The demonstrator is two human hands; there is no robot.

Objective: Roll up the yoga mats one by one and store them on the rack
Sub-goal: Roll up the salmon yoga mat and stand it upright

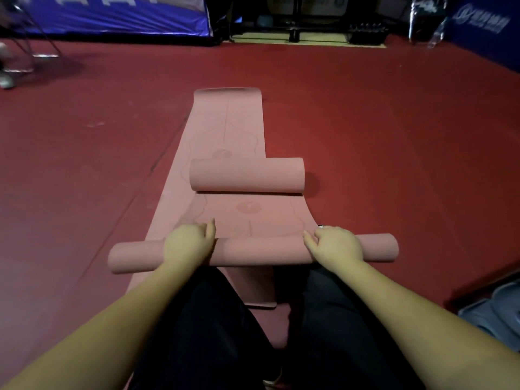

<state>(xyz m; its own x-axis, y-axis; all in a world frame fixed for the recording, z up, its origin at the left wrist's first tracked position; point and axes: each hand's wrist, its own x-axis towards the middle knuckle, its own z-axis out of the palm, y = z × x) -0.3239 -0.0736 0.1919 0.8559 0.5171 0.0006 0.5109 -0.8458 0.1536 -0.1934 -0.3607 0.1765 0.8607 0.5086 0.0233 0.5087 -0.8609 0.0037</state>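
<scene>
Count: two pink yoga mats in view, two hands, one person seen as forearms and dark trouser legs.

Near mat: partly rolled, its roll lying crosswise just in front of the knees, long axis running left to right. Its unrolled stretch is rising from the roll and running away from the person to a second, fatter roll at its far end, also lying crosswise and shifted right. Printed alignment lines and a round emblem are showing on the open stretch.

Far mat: lying flat beneath, long axis pointing away from the person toward the back of the room, slightly angled left to right, far edge curling up a little. Its near end is showing between the legs.

Left hand is resting on top of the near roll left of centre, fingers curling over it, thumb pointing up. Right hand is pressing on the same roll right of centre, fingers bent over the top. Hands are well apart, both gripping the roll.

Surface: dark red sports floor, with faint seams. Room: blue banner along the back left, blue panel at the back right, dark metal frame and equipment in the gap between. Metal chair legs at far left, blurred. Grey-blue bundle at right edge, too unclear to name.
</scene>
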